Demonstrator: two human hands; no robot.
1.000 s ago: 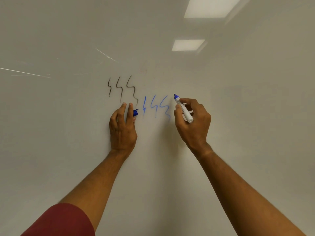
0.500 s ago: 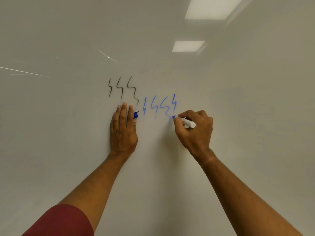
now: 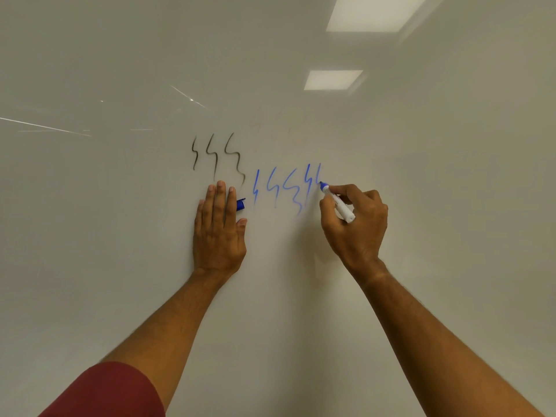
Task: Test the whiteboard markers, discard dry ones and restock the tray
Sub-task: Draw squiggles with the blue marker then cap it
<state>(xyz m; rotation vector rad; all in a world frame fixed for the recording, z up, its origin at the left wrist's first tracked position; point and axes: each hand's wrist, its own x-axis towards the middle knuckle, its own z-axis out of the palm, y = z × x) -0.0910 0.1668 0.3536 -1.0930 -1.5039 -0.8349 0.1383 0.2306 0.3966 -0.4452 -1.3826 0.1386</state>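
Whiteboard [image 3: 120,236] fills the view, glossy, with two ceiling light reflections [image 3: 332,79] at about 1 o'clock from frame centre.

Left hand [image 3: 218,233]: laid flat against the board, palm to the surface, fingers straight and pressed together, pointing to 12 o'clock. A blue cap [image 3: 240,204] protrudes from under the index-finger side, at 3 o'clock of the fingers; the thumb lies just below it (how the cap is gripped is hidden by the hand). A dark red sleeve [image 3: 105,392] covers the upper arm at 7 o'clock of the frame.

Right hand [image 3: 356,227]: fingers curled and pinching a white-barrelled blue marker [image 3: 338,204]. Barrel is tilted, tip toward 10 o'clock, rear end toward 4 o'clock. The blue tip touches the board at the foot of the newest stroke.

Marks on board: three black squiggles [image 3: 215,158] directly above the left fingertips, at 12 o'clock. Blue squiggles [image 3: 285,188], five strokes visible, run between the two hands; the two rightmost sit close together, just at 10 o'clock of the right hand. Blue ink reads solid and saturated.
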